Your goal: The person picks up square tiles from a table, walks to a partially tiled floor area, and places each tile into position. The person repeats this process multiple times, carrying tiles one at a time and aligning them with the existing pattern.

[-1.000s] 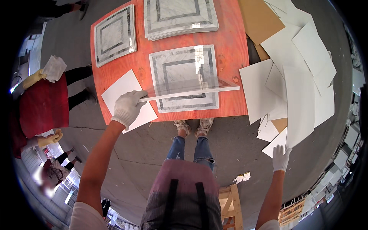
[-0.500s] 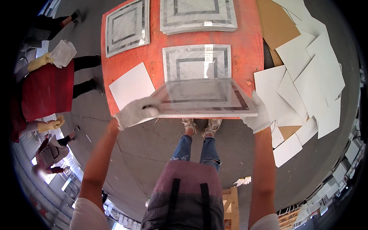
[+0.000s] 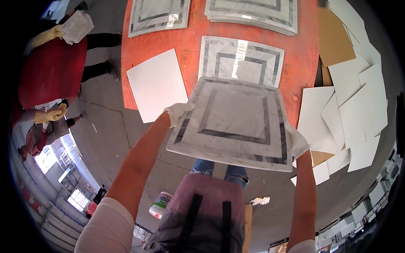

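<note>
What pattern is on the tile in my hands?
The held tile is veined white with nested grey frames, clearest in the head view.

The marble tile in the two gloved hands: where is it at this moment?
In the head view, the held tile is slightly right of centre, between the left hand and right hand, hiding part of another tile on the red table.
</note>
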Available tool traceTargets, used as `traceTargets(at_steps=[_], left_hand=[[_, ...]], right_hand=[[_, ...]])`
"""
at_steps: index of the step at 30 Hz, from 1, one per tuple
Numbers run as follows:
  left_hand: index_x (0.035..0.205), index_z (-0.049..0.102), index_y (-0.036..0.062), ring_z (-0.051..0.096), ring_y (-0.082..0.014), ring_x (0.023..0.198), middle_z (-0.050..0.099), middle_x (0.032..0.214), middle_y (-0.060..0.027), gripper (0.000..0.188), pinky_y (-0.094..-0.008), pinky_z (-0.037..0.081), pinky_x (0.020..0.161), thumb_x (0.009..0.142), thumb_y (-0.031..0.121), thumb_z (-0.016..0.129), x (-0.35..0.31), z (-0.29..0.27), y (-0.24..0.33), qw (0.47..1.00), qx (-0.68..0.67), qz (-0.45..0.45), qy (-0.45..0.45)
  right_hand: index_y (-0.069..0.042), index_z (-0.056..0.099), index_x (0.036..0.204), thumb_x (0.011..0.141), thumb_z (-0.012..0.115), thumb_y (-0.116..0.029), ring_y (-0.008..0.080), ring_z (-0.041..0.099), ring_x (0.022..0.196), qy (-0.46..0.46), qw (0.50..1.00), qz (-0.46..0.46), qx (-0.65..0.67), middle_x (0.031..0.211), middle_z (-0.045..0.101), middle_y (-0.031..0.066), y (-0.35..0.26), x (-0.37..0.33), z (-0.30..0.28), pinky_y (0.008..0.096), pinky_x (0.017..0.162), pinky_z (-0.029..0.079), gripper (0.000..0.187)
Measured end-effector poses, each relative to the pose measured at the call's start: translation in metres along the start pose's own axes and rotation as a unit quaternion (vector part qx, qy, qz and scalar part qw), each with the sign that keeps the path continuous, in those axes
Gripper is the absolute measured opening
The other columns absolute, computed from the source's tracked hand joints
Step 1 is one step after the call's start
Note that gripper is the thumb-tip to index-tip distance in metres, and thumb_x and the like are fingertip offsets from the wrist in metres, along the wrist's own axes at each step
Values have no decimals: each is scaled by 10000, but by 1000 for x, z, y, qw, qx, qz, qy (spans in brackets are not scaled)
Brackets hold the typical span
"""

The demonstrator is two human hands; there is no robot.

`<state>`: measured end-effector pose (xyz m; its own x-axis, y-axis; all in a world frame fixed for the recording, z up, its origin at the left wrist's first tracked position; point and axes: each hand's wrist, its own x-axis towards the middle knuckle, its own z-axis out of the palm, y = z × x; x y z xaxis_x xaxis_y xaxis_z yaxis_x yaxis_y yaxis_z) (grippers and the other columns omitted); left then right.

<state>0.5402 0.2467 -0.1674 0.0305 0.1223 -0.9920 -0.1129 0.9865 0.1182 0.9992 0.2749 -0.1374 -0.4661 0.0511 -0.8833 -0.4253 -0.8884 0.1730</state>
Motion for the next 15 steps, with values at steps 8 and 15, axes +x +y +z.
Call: traceTargets(at_steps=[8, 15], left_hand=[[1135, 610, -57, 613, -160, 885, 663, 1006, -74, 420, -319, 483, 794, 890, 284, 599, -5, 4, -56, 997, -30, 57, 50], [1095, 622, -51, 589, -100, 851, 650, 946, -32, 375, -275, 485, 769, 887, 260, 615, -164, 3, -141, 980, -48, 156, 114]], right_hand=[[52, 572, 1171, 910, 584, -219, 166, 643, 833, 139, 948, -121, -258, 985, 666, 82, 28, -12, 9, 297, 734, 521, 377], [25, 617, 1022, 853, 603, -122, 102, 574, 717, 225, 874, -221, -369, 853, 635, 39, 130, -122, 29, 262, 662, 485, 225]])
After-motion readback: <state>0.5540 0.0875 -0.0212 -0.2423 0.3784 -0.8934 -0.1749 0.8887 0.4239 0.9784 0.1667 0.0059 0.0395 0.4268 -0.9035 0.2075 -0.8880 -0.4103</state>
